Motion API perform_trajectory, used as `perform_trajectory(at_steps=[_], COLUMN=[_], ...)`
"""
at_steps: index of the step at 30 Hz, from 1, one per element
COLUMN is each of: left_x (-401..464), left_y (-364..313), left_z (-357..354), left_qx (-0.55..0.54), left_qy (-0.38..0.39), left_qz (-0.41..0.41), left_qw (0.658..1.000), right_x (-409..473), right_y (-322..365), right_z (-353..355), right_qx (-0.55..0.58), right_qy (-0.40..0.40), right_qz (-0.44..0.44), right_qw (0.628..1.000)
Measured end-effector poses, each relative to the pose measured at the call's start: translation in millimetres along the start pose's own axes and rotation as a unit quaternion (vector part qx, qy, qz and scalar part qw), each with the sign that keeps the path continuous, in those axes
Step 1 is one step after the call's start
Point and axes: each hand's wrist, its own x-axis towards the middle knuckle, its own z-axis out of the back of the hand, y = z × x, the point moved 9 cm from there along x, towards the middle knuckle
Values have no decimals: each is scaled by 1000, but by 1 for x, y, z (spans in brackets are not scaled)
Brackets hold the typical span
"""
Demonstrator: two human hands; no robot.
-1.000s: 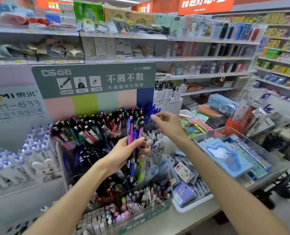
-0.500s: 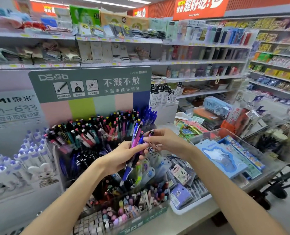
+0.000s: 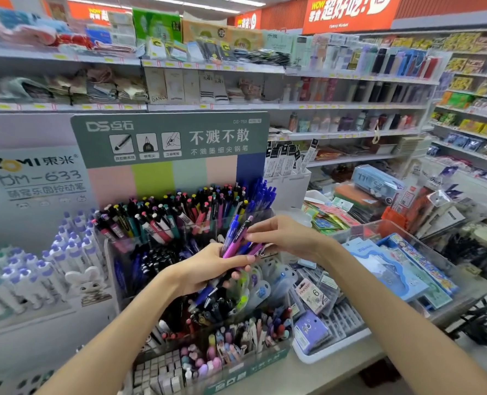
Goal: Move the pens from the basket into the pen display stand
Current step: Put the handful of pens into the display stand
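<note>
Shop aisle: right hand (image 3: pixel 282 238) has come back, pinching a purple pen (image 3: pixel 236 240) from the left hand (image 3: pixel 208 269)'s gripped bunch, probably next for the pen display stand (image 3: pixel 179 223).

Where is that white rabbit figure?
In the head view, the white rabbit figure sits low on the left, in front of the purple-capped pens and left of the pen display stand.

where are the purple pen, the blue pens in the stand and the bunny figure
purple pen (image 3: pixel 234 243), head view, on its barrel
blue pens (image 3: pixel 260 192), head view, on their upper ends
bunny figure (image 3: pixel 89 283), head view, on its head
</note>
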Motion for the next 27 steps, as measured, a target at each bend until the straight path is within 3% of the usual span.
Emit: perform_trajectory(at_steps=[2, 5, 9, 12, 14, 17, 21, 27], left_x=[-2, -7, -11, -18, -24, -32, -33, -34], left_y=[-2, -2, -4, -3, -1, 1, 0, -4], left_z=[5, 15, 28, 40, 54, 69, 74, 79], left_qx=[7, -3, -19, -12, -20, -46, -99, -176], left_qy=[-7, -14, -39, -53, -72, -113, -169, -231], left_qz=[-5, 2, -3, 4, 2, -11, -32, -62], left_qw=[1000, 1000, 999, 999, 997, 993, 980, 955], right_x=[5, 12, 21, 17, 5, -6, 8, 42], right_y=[6, 13, 27, 26, 30, 50, 70, 97], right_z=[4, 12, 19, 44, 64, 63, 28, 8], right_qx=[-19, 90, 101, 196, 189, 72, -96, -433], right_qy=[-45, -107, -202, -320, -401, -454, -413, -307], right_qz=[24, 39, 83, 90, 115, 189, 257, 212], right_qw=[999, 989, 971, 923, 889, 867, 869, 820])
